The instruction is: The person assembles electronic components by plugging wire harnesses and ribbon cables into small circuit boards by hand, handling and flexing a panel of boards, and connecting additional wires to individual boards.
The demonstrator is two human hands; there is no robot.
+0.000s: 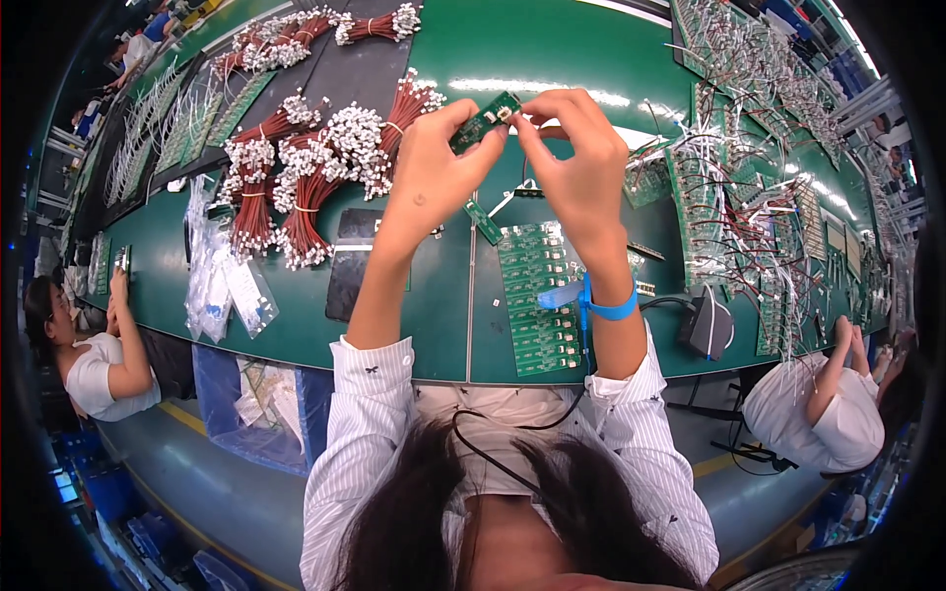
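Observation:
My left hand (434, 163) is closed around a small green circuit board (483, 123), held tilted above the table. A white connector sits near the board's right end. At that end my right hand (583, 148) pinches thumb and fingertips together beside the connector; whatever lies between them is too small to make out. On the table below the hands lies a loose narrow green board (482, 223). Closer to me is a green panel of several joined boards (537, 315), partly behind my right forearm. A blue wrist strap (615, 309) with a cord circles my right wrist.
Red-brown wire bundles (307, 212) with white plugs lie at left, near clear plastic bags (222, 281) and a black pad (353, 266). Wired boards (724, 207) cover the right side. A dark grey box (706, 327) stands near the edge. People sit at both sides.

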